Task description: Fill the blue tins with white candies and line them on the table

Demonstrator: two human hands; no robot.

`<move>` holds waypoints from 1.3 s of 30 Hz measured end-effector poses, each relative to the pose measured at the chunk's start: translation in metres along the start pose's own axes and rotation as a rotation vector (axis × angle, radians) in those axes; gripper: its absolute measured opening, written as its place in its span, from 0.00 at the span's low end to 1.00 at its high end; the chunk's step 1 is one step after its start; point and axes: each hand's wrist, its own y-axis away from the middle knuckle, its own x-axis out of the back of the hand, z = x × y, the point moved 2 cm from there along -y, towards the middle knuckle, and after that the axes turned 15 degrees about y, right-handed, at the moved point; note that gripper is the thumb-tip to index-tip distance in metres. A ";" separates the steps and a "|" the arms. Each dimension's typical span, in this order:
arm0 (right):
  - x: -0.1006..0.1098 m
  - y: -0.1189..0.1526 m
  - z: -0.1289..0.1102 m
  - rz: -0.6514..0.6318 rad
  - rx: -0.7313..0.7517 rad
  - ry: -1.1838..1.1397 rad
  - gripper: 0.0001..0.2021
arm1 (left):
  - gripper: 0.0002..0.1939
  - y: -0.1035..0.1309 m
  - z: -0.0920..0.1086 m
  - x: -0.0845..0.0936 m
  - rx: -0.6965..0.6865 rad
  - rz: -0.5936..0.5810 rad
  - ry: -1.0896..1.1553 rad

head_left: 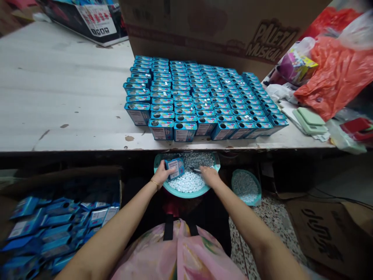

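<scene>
My left hand [162,174] is closed around a small blue candy box [175,168], tilted over the left side of a turquoise basin [186,194]. Small white candies [190,182] fill much of this basin. At its right side, my right hand [209,175] has its fingers closed on a small metal scoop [197,170], whose far end is low among the candies. The exact shape of the scoop is hard to make out. On the white table [64,97] beyond, many similar blue boxes [185,132] stand upright in tight rows, a few with white candies on top.
A large cardboard carton [198,31] stands behind the rows. At lower left, an open carton holds many blue boxes [58,221]. A second basin [247,186] with pale pieces sits at right. A pale green scale [310,120] and red plastic bags [340,74] lie on the table's right.
</scene>
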 end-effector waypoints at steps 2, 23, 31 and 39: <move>-0.013 -0.016 -0.020 0.002 0.010 -0.047 0.12 | 0.26 -0.002 -0.008 -0.007 0.077 0.021 0.104; 0.051 0.030 0.029 0.257 0.192 -0.451 0.15 | 0.24 0.037 0.050 0.014 -0.331 -0.053 -0.509; 0.115 0.044 0.002 0.183 0.273 0.021 0.16 | 0.22 0.035 0.044 -0.014 -0.420 -0.160 -0.785; 0.145 0.050 -0.023 0.129 0.243 0.316 0.13 | 0.22 0.033 0.039 -0.015 -0.467 -0.171 -0.806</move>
